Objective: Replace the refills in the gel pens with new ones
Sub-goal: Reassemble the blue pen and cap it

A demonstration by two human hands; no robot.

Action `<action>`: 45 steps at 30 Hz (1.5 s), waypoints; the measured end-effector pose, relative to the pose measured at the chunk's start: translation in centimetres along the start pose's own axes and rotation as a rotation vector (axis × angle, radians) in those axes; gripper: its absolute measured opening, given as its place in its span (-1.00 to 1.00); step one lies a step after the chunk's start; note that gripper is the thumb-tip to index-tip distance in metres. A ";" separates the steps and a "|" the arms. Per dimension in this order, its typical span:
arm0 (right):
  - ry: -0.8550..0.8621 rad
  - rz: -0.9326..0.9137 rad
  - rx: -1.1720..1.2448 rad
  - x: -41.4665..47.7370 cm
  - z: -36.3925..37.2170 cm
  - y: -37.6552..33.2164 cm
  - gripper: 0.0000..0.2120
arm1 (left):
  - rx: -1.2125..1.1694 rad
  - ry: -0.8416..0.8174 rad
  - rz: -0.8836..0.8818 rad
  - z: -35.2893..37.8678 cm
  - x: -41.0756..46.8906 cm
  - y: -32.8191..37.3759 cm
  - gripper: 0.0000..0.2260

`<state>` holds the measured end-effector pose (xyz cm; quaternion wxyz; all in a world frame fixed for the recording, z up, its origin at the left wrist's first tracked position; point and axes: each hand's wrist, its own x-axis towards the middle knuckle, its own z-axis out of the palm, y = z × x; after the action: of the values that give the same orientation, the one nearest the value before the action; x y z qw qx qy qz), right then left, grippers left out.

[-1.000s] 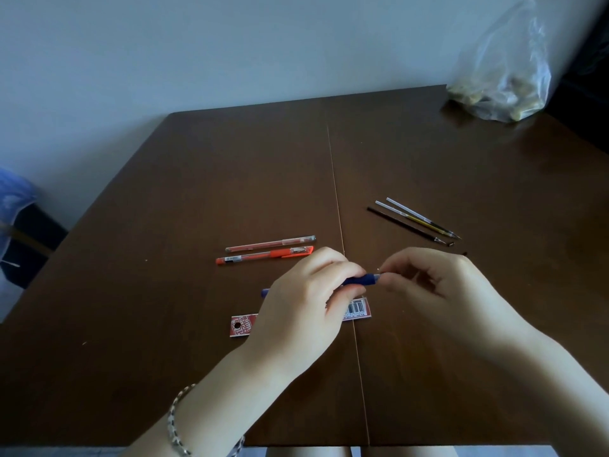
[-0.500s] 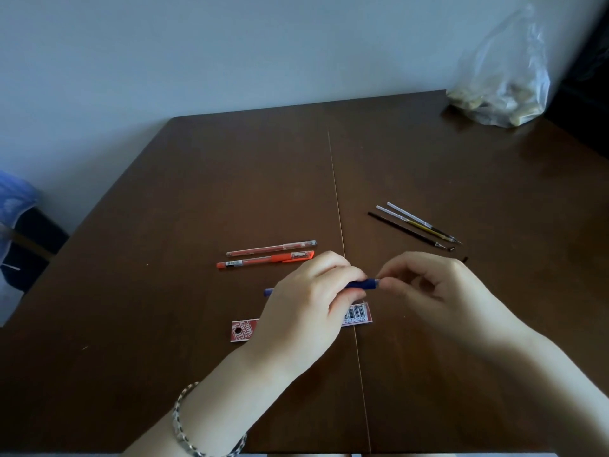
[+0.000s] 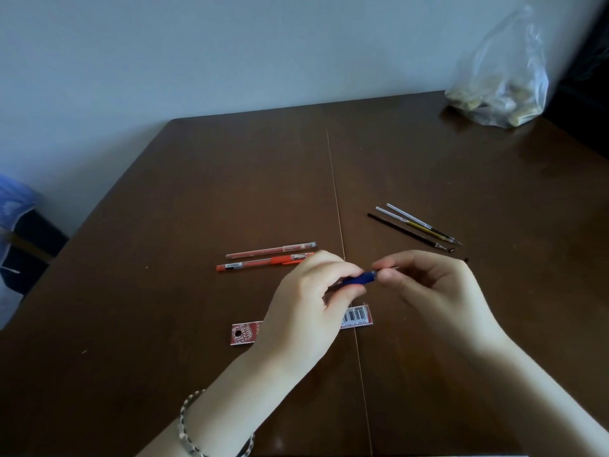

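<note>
Only a barcode on red packet [image 3: 357, 316].

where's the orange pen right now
In the head view the orange pen lies on the table left of the centre seam, just in front of the clear pen and beyond the left hand.

Three pens [image 3: 357, 279], three refills [image 3: 415, 227]

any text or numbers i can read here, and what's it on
Nothing can be read for certain.
Red packaging card: white characters beside a punched hole, too blurred to read.
Same card, right end: a barcode with digits under it, too small.
Orange pen: a small barcode sticker, unreadable.
</note>
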<state>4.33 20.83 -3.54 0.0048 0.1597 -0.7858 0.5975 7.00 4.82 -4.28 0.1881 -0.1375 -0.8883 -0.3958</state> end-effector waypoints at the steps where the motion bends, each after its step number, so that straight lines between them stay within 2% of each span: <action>1: 0.050 0.027 0.061 0.0 0.4 0.0 -0.85 | 0.033 0.043 0.006 0.2 -0.1 0.0 -0.84; 3: 0.143 0.097 0.229 -0.2 1.4 0.3 -0.87 | 0.084 0.115 0.011 0.6 -0.3 0.2 -0.85; 5: 0.158 0.200 0.417 -0.3 2.1 0.7 -0.90 | 0.024 0.144 -0.043 0.8 -0.2 0.8 -0.88; 7: 0.068 0.254 0.594 -0.3 2.4 1.1 -0.70 | -0.166 0.048 -0.248 0.4 0.3 1.3 -0.93; 9: 0.000 0.270 0.732 -0.2 2.4 1.7 -0.49 | -0.420 -0.147 -0.530 0.1 0.8 1.5 -0.92; 10: -0.023 0.270 0.772 -0.2 2.4 1.8 -0.45 | -0.576 -0.219 -0.655 -0.1 1.0 1.4 -0.92; 11: -0.044 0.273 0.810 -0.3 2.5 1.8 -0.47 | -0.752 -0.262 -0.757 -0.1 1.0 1.4 -0.91; 13: -0.075 0.283 0.908 -0.5 2.5 1.5 -0.63 | -1.058 -0.296 -0.904 -0.2 1.1 1.4 -0.90; 15: -0.083 0.309 0.932 -0.5 2.6 1.1 -0.76 | -1.168 -0.298 -0.959 -0.1 1.1 1.5 -0.90; 18: -0.016 0.327 0.907 -0.4 3.0 0.9 -0.76 | -0.985 -0.226 -0.844 0.3 1.0 1.7 -0.89; 22: 0.141 0.267 0.849 -0.4 3.3 0.7 -0.78 | -0.346 -0.057 -0.392 1.2 0.8 2.0 -0.86; 24: 0.244 0.271 0.841 -0.4 3.6 0.7 -0.78 | -0.121 0.032 -0.201 1.6 0.7 1.9 -0.85; 26: 0.282 0.302 0.777 -0.5 3.8 0.8 -0.79 | 0.009 0.078 -0.092 2.1 0.6 1.6 -0.84; 28: 0.230 0.371 0.584 -0.5 3.6 0.9 -0.82 | 0.049 0.067 -0.079 2.2 0.4 0.9 -0.84; 30: 0.147 0.381 0.235 -0.4 2.2 1.3 -0.88 | 0.058 0.020 -0.149 1.6 0.2 0.1 -0.84; 31: 0.143 0.323 0.023 -0.1 1.1 1.7 -0.90 | 0.062 0.003 -0.195 1.1 0.2 -0.4 -0.83; 34: 0.191 0.139 -0.569 0.9 -2.3 3.3 -0.77 | 0.060 0.026 -0.297 -0.4 -0.1 -1.8 -0.80; 36: 0.121 0.199 -0.775 1.5 -3.4 4.6 -0.71 | 0.074 0.028 -0.338 -1.0 -0.3 -2.2 -0.80; 38: 0.029 0.245 -0.876 1.6 -3.6 5.5 -0.71 | 0.084 0.011 -0.359 -1.3 -0.4 -2.3 -0.82; 40: 0.021 0.186 -0.861 1.4 -3.6 5.9 -0.78 | 0.086 -0.004 -0.353 -1.4 -0.5 -2.3 -0.84; 43: 0.063 0.108 -0.634 0.9 -3.5 4.6 -0.86 | 0.072 -0.019 -0.334 -1.3 -0.6 -2.1 -0.84; 45: 0.033 0.052 -0.461 0.4 -3.0 3.1 -0.82 | 0.065 -0.035 -0.318 -1.3 -0.7 -1.8 -0.84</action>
<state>2.63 24.32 -5.52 0.0387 0.1241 -0.9052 0.4046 7.20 2.54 -4.95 0.1118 0.0043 -0.9144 -0.3892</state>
